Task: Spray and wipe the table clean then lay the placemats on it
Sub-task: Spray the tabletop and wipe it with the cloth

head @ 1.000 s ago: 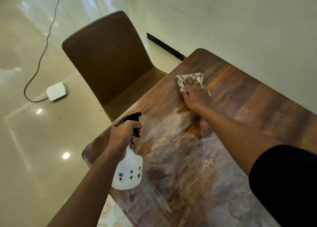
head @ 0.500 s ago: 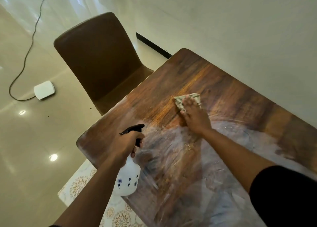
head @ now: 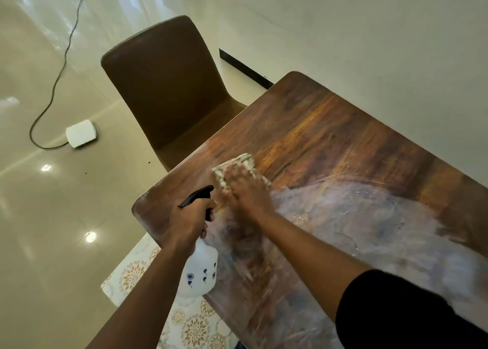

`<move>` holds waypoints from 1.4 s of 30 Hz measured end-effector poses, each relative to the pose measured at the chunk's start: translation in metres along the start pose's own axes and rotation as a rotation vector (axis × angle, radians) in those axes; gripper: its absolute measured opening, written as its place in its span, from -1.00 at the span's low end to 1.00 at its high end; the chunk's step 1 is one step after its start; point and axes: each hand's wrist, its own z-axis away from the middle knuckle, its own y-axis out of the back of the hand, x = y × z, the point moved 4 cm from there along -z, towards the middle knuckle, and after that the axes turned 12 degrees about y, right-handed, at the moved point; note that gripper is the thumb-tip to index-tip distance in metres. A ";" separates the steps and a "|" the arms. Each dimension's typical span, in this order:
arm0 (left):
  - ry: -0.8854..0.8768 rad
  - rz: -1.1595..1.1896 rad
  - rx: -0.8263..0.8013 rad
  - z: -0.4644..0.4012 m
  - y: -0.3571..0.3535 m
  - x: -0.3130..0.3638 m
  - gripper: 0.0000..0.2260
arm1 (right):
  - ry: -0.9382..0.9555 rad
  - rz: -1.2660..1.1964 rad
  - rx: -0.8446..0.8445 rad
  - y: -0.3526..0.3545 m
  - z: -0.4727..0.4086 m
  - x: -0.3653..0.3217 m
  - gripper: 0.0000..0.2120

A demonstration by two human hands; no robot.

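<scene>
My right hand (head: pixel 244 190) presses a folded, speckled cloth (head: pixel 239 164) flat on the dark wooden table (head: pixel 330 137), close to the table's left edge. Cloudy wet streaks cover the near part of the tabletop. My left hand (head: pixel 188 220) grips the black trigger head of a white spray bottle (head: pixel 202 272) with small blue flowers, held at the table's near left edge. White placemats (head: pixel 190 325) with gold floral medallions lie below the table edge, partly hidden by my left arm and the bottle.
A brown chair (head: pixel 169 84) stands at the table's left side. On the glossy floor lies a white box (head: pixel 80 133) with a dark cable (head: pixel 55 79) trailing away. A pale wall (head: pixel 369 32) runs along the table's far side.
My right hand has dragged the cloth back from the far end toward the left edge, close to my left hand. The bottle has stayed in my left hand's grip.
</scene>
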 end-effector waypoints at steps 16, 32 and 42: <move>-0.023 0.084 0.028 -0.006 0.027 -0.007 -0.79 | -0.354 -0.044 0.092 0.059 -0.031 0.134 -0.37; 0.090 0.132 0.135 -0.003 0.059 -0.008 -0.84 | 0.271 0.006 -0.033 -0.028 -0.048 -0.087 -0.21; 0.139 0.151 0.135 -0.017 0.061 -0.015 -0.95 | 0.097 0.027 0.024 0.010 -0.070 -0.014 -0.41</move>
